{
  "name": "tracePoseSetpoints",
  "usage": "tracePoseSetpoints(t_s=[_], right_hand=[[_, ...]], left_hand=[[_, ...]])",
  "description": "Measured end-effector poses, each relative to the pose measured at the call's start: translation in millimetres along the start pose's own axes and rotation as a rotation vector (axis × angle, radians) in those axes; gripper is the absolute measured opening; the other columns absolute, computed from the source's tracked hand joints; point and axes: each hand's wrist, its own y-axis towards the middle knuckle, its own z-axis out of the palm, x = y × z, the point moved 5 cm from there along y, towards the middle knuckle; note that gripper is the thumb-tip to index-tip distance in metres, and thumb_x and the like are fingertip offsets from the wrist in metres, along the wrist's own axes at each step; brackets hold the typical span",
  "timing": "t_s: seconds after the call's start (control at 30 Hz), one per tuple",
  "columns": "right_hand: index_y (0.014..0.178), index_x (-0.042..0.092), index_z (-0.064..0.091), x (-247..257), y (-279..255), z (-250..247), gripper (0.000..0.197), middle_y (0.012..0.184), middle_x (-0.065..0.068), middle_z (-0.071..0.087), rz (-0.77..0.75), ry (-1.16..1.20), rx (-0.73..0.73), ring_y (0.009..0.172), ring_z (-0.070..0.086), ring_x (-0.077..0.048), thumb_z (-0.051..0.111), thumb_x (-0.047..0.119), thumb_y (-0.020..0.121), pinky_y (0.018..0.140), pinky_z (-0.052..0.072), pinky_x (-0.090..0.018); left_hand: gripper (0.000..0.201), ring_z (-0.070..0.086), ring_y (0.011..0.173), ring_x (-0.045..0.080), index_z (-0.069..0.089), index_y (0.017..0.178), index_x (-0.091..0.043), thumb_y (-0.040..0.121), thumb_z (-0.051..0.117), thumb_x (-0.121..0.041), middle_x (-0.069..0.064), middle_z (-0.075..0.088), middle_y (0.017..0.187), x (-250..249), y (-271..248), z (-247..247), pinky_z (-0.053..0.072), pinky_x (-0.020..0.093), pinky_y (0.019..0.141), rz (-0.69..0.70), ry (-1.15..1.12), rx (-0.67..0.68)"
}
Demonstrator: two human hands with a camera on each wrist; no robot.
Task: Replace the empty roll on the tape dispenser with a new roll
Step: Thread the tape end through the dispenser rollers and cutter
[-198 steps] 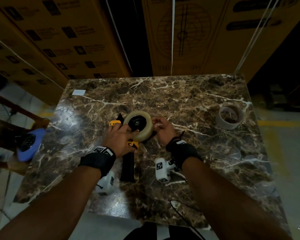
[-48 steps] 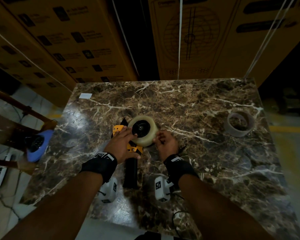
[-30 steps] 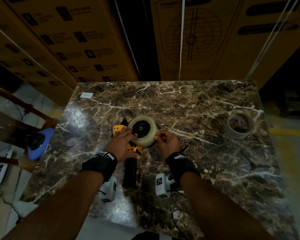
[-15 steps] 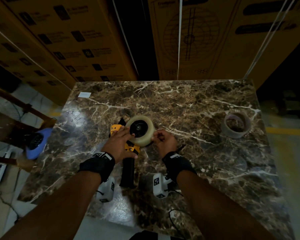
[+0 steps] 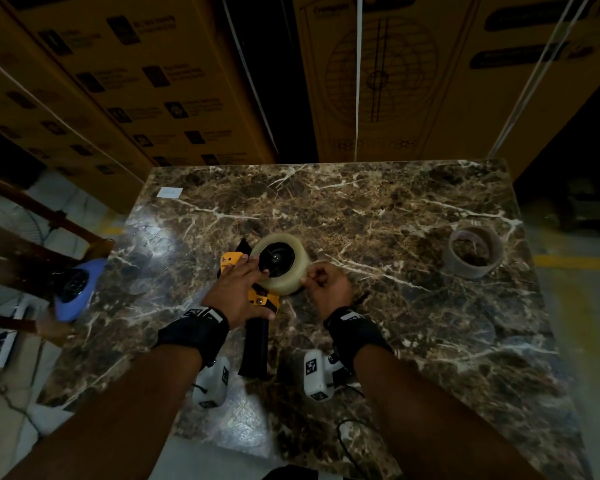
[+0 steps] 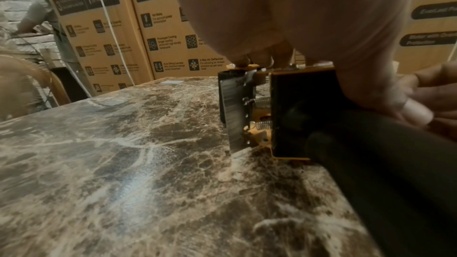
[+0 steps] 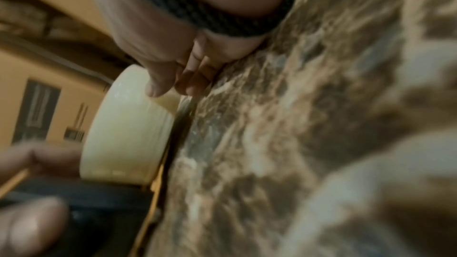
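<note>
On the counter (image 5: 395, 216) my left hand (image 5: 238, 289) still presses the dispenser (image 5: 262, 299) flat, fingers straight; my right hand (image 5: 326, 282) now pinches the new roll (image 5: 284, 275) (hunting the tape's free end, I judge)

A brown marble worktop (image 5: 378, 216) carries a small white label (image 5: 169, 192) far ahead-left of the left hand. Printed cardboard boxes (image 5: 146, 81) stand beyond it. A blue fan (image 5: 77, 289) sits left of that hand.
</note>
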Motion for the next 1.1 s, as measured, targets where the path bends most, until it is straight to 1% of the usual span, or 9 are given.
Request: tracePoseSetpoints(t_s=[0.1, 0.2, 0.4, 0.57, 0.7, 0.8, 0.87, 1.0, 1.1], right_hand=[[0.098, 0.006, 0.067, 2, 0, -5, 0.020, 0.084, -0.009, 0.065, -0.053, 0.069, -0.076, 0.083, 0.062, -0.022, 0.067, -0.001, 0.080, 0.078, 0.049, -0.029], [0.087, 0.001, 0.072, 7, -3, -4, 0.011, 0.090, -0.015, 0.070, -0.256, -0.036, -0.157, 0.085, 0.066, -0.029, 0.067, 0.002, 0.077, 0.080, 0.051, -0.031], [0.090, 0.003, 0.070, 1, -8, 1, 0.017, 0.089, -0.014, 0.070, -0.368, -0.143, -0.161, 0.080, 0.066, -0.031, 0.070, 0.010, 0.074, 0.073, 0.055, -0.038], [0.080, 0.005, 0.069, 8, 0, 0, 0.011, 0.083, -0.013, 0.066, -0.373, -0.142, -0.098, 0.075, 0.063, -0.030, 0.072, 0.003, 0.069, 0.067, 0.053, -0.038], [0.076, 0.004, 0.067, 15, 10, -3, 0.010, 0.084, -0.013, 0.061, -0.341, -0.189, 0.054, 0.076, 0.058, -0.028, 0.074, -0.001, 0.070, 0.068, 0.047, -0.032], [0.071, 0.006, 0.065, 15, 18, -2, 0.011, 0.081, -0.001, 0.053, -0.323, -0.212, 0.152, 0.076, 0.054, -0.021, 0.073, -0.002, 0.070, 0.071, 0.043, -0.029], [0.068, 0.006, 0.064, 15, 17, -1, 0.012, 0.078, 0.004, 0.051, -0.333, -0.207, 0.156, 0.076, 0.054, -0.020, 0.071, -0.003, 0.070, 0.070, 0.042, -0.029], [0.075, 0.014, 0.064, 6, 13, -4, 0.015, 0.082, -0.011, 0.064, -0.252, -0.125, 0.062, 0.074, 0.062, -0.026, 0.074, 0.003, 0.072, 0.068, 0.050, -0.034], [0.079, 0.016, 0.067, 5, 9, -4, 0.014, 0.083, -0.011, 0.067, -0.265, -0.062, -0.001, 0.078, 0.065, -0.029, 0.073, 0.004, 0.073, 0.071, 0.055, -0.042]], left_hand=[[0.089, -0.004, 0.147, 0.019, 0.037, 0.142, -0.022, 0.067, 0.078, -0.048, 0.001, 0.013, 0.160, 0, 0, 0, -0.004, 0.039, 0.118, 0.000, -0.001, 0.001], [0.089, -0.004, 0.147, 0.018, 0.038, 0.142, -0.023, 0.067, 0.079, -0.048, 0.001, 0.014, 0.159, 1, 0, 0, -0.004, 0.039, 0.119, 0.001, -0.009, -0.003], [0.089, -0.004, 0.147, 0.017, 0.038, 0.142, -0.023, 0.067, 0.078, -0.049, 0.001, 0.013, 0.160, 2, 0, 0, -0.005, 0.037, 0.119, 0.005, -0.027, -0.010], [0.089, -0.005, 0.147, 0.017, 0.038, 0.142, -0.022, 0.067, 0.078, -0.050, 0.001, 0.012, 0.160, 3, -1, -1, -0.005, 0.038, 0.119, 0.012, -0.031, -0.008], [0.090, -0.003, 0.147, 0.018, 0.040, 0.141, -0.021, 0.066, 0.079, -0.050, 0.002, 0.014, 0.159, 3, -1, -1, -0.004, 0.039, 0.119, 0.026, -0.035, -0.020], [0.090, -0.004, 0.147, 0.017, 0.039, 0.141, -0.022, 0.066, 0.078, -0.051, 0.001, 0.013, 0.160, 3, -1, -1, -0.003, 0.040, 0.119, 0.028, -0.027, -0.015], [0.090, -0.004, 0.147, 0.017, 0.039, 0.142, -0.022, 0.066, 0.078, -0.051, 0.001, 0.012, 0.160, 3, -1, -1, -0.003, 0.040, 0.120, 0.027, -0.024, -0.012], [0.089, -0.005, 0.147, 0.017, 0.037, 0.142, -0.023, 0.068, 0.077, -0.051, 0.000, 0.012, 0.160, 2, -1, -2, -0.004, 0.039, 0.119, 0.028, -0.016, -0.007], [0.089, -0.005, 0.147, 0.017, 0.037, 0.143, -0.022, 0.068, 0.077, -0.051, 0.000, 0.012, 0.160, 2, -2, -2, -0.004, 0.039, 0.119, 0.029, -0.017, -0.004]])
